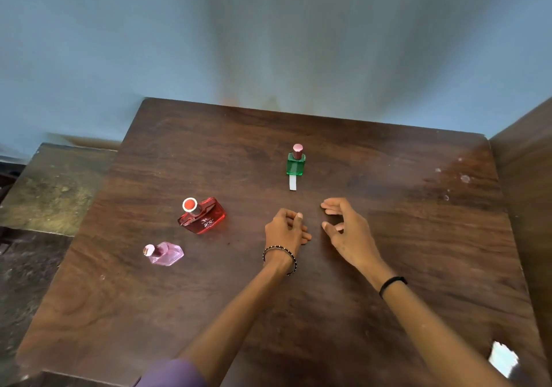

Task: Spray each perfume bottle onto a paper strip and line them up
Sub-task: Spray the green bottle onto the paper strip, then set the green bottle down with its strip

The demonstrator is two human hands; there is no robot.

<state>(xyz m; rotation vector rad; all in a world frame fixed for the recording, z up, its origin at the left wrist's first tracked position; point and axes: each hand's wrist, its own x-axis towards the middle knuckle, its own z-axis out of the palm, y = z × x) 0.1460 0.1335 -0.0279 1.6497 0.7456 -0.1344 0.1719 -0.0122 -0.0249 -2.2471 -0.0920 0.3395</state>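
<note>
A small green perfume bottle (295,164) with a dark red cap stands upright at the middle back of the wooden table (388,237). A white paper strip (293,183) lies flat just in front of it. A red bottle (203,215) with a silver-rimmed red cap stands to the left. A pink faceted bottle (165,253) is nearer the left edge. My left hand (285,228) rests on the table with fingers curled, holding nothing I can see. My right hand (348,231) hovers beside it, fingers apart and empty.
A lower, worn bench (50,189) sits beyond the table's left edge. A wooden panel (525,162) rises along the right side. A blue wall stands behind. More white paper (504,358) lies at the table's near right corner.
</note>
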